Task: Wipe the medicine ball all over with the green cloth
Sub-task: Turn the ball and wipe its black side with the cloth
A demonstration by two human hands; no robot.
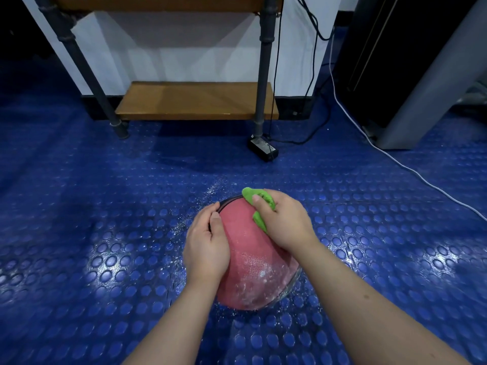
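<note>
A red medicine ball point(250, 264) with dark seams sits on the blue studded floor, dusted with white powder on its near side. My right hand point(284, 222) grips a bunched green cloth point(259, 206) and presses it against the ball's far upper right part. My left hand point(207, 243) lies on the ball's left side, its fingers curved round the surface and its thumb on top. The ball's left and right flanks are hidden under my hands.
White powder is scattered on the floor point(105, 233) around the ball. A wooden shelf point(195, 101) on grey pipe legs stands ahead. A black power adapter point(263, 148) and cables lie to the front right, beside a grey machine base point(411, 111).
</note>
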